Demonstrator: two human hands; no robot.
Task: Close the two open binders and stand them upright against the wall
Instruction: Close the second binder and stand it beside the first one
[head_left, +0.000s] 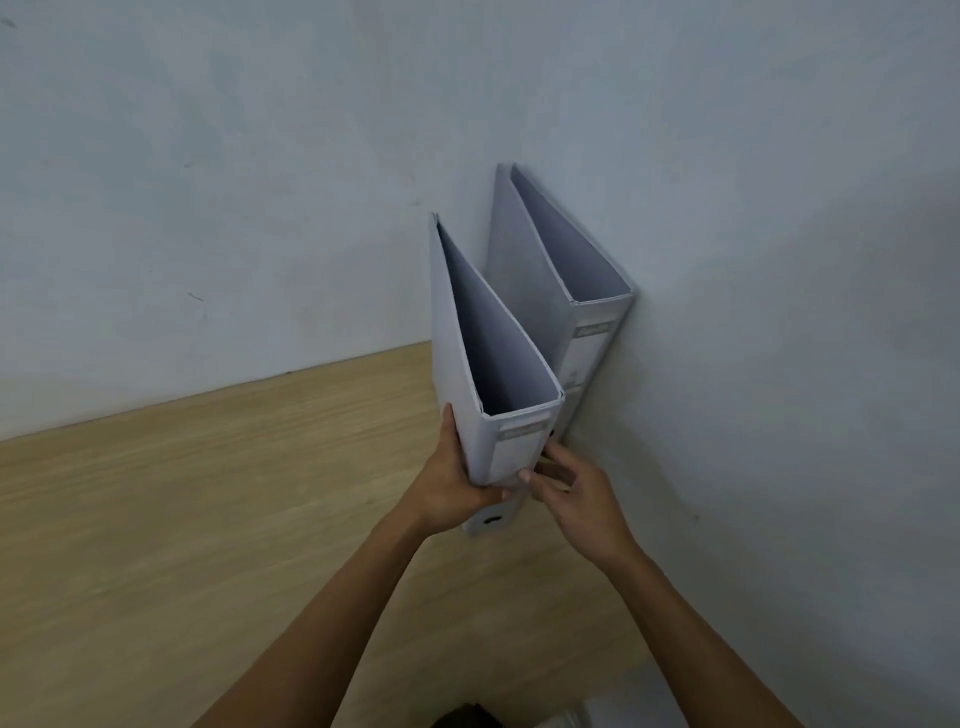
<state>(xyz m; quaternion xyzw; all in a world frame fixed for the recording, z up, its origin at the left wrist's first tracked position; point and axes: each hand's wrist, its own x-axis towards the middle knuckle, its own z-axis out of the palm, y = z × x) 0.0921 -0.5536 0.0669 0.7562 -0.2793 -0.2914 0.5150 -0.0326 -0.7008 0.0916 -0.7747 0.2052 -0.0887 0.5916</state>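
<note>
Standing the second binder (498, 364) beside the first binder (566, 291) at the worktop's (208, 493) wall corner; my left hand (447, 493) grips its spine, right hand (576, 493) fingers loosely touching.

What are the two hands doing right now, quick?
Left hand: closed on the spine end of the near binder, holding it upright.
Right hand: fingers loosely curled, touching that binder's right edge; firm grip cannot be told.

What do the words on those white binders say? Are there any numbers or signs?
Near binder, held by both hands: its spine label has a grey strip with print, too blurred to read.
Far binder, standing against the wall: its spine label also has print, too blurred to read.
No numbers or signs can be read anywhere else.
</note>
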